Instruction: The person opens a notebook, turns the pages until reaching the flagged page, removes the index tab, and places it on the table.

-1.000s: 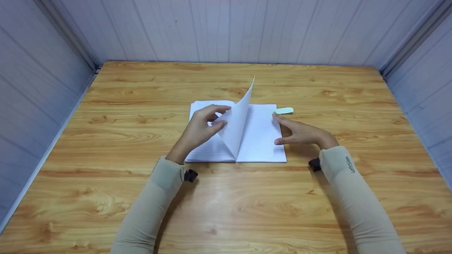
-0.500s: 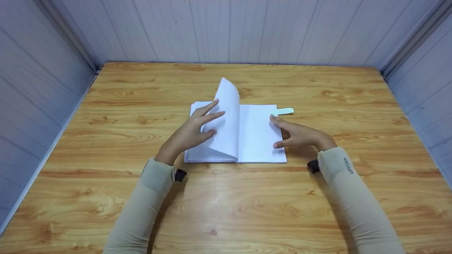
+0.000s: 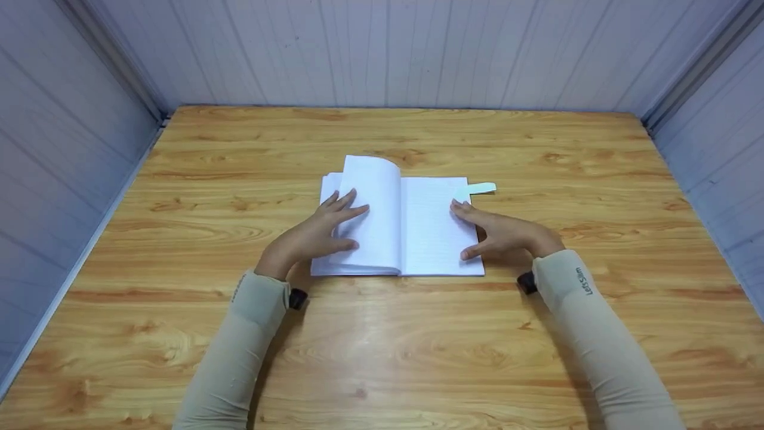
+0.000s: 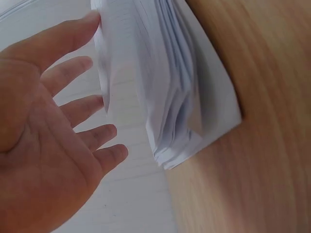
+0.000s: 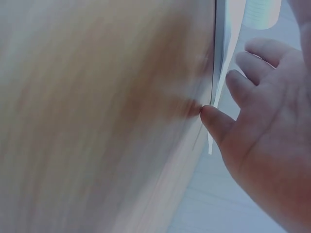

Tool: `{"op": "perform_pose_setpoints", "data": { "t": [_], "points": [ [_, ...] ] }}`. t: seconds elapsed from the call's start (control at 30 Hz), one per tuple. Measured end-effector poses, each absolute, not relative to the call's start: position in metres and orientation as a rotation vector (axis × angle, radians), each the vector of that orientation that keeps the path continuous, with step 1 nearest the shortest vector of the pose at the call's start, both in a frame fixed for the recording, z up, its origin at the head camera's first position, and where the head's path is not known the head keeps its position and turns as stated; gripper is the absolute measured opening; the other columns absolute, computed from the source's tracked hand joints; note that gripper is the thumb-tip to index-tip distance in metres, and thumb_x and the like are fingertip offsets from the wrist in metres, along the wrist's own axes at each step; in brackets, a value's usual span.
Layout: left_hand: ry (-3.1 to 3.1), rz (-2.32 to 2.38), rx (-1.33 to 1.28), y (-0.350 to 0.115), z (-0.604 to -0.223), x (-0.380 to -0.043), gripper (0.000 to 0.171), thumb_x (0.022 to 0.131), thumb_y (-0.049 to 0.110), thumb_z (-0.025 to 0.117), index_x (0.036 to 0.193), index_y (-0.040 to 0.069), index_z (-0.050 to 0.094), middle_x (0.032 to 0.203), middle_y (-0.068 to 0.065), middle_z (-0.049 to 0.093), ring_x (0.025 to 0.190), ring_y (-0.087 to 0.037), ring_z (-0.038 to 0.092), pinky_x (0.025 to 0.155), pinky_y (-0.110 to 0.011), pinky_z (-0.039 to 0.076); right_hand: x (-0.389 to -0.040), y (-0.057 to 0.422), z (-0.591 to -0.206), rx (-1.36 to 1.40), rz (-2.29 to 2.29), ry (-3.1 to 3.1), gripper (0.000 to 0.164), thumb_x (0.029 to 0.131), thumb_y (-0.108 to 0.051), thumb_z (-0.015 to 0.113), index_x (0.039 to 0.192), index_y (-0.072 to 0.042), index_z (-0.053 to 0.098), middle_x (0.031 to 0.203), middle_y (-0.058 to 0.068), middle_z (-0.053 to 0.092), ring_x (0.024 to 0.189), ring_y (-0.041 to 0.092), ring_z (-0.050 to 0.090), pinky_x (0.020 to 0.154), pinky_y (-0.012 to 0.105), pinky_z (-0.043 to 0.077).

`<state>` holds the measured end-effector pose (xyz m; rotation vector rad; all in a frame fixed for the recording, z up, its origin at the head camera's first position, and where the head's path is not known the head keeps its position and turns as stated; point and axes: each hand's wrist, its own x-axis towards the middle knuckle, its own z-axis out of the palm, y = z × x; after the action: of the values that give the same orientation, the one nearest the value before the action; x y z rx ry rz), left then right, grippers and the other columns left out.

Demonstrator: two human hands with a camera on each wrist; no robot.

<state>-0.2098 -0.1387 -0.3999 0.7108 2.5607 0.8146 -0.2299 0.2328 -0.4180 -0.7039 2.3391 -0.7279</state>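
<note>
An open notebook (image 3: 433, 233) with white ruled pages lies on the wooden table. On its left half, a turned page (image 3: 373, 185) bows up from the spine. My left hand (image 3: 316, 236) is spread over that page, fingers parted and fairly straight; in the left wrist view the thumb and fingers are at the lifted sheet's edge. My right hand (image 3: 507, 233) is at the right page's outer edge, fingertips on the paper and thumb near the rim. A pale green strip (image 3: 481, 189) sticks out past the notebook's upper right edge, beside the right fingertips.
The wooden table (image 3: 382, 340) extends around the notebook on all sides. White panelled walls (image 3: 382, 54) enclose it at the back, left and right. A dark wrist camera (image 3: 297, 298) sits under the left cuff, another under the right.
The raised page has swung from right to left over the spine and come down on the left half. My left hand has let it go and lowered leftward. The right hand has shifted slightly inward.
</note>
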Motion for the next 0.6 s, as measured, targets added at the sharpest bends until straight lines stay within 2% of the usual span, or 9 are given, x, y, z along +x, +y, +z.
{"op": "perform_pose_setpoints", "data": {
  "t": [0.13, 0.37, 0.6],
  "points": [
    [2.527, 0.793, 0.683, -0.141, -0.403, -0.21, 0.069, 0.091, 0.023, 0.066, 0.151, 0.021, 0.032, 0.164, -0.003, -0.001, 0.149, -0.031, -0.011, 0.119, -0.054, 0.007, -0.228, 0.232, -0.419, -0.71, -0.685, 2.346, 0.106, 0.081, -0.044, 0.072, 0.155, -0.014, 0.002, 0.163, 0.0, -0.007, 0.15, 0.023, -0.009, 0.121, 0.049, 0.005],
    [2.431, 0.745, 0.595, -0.144, -0.407, -0.208, 0.074, 0.091, 0.029, 0.066, 0.153, 0.026, 0.026, 0.163, -0.001, -0.008, 0.149, -0.027, -0.016, 0.12, -0.053, 0.002, -0.226, 0.229, -0.418, -0.702, -0.605, 2.368, 0.103, 0.081, -0.048, 0.071, 0.156, -0.018, 0.006, 0.163, -0.003, -0.009, 0.15, 0.024, -0.009, 0.12, 0.053, 0.005],
    [2.377, 0.688, 0.624, -0.15, -0.411, -0.209, 0.081, 0.089, 0.029, 0.068, 0.154, 0.021, 0.021, 0.162, -0.01, -0.01, 0.147, -0.033, -0.019, 0.117, -0.06, -0.001, -0.226, 0.229, -0.419, -0.724, -0.568, 2.377, 0.102, 0.082, -0.047, 0.071, 0.156, -0.017, 0.007, 0.163, 0.0, -0.009, 0.15, 0.026, -0.009, 0.119, 0.055, 0.003]
  ]
}}
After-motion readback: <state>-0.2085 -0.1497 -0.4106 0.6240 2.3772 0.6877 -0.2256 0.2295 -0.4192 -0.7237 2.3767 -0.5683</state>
